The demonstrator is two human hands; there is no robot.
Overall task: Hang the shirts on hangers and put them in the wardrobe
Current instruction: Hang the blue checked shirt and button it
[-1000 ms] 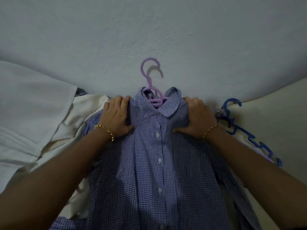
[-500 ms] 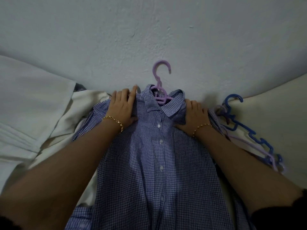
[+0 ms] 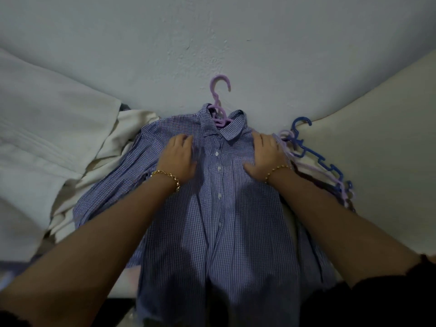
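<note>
Pale plaster wall (image 3: 212, 31) backs a cream-covered bed (image 3: 382, 119), on which the checked shirt (image 3: 219, 232) lies face up, placket closed, collar toward the wall. The lilac hanger (image 3: 218, 100) sits inside the collar: only its hook and neck show, and the hook is clear of the cloth for grasping. The left hand (image 3: 179, 154) and right hand (image 3: 265, 154) rest flat on the shoulders, fingers extended and gripping nothing, apparently to seat the cloth over the hanger arms. Spare hangers (image 3: 313, 154) lie just beside the right hand, probably for further shirts. White cloths (image 3: 47, 138) are piled at left.
</note>
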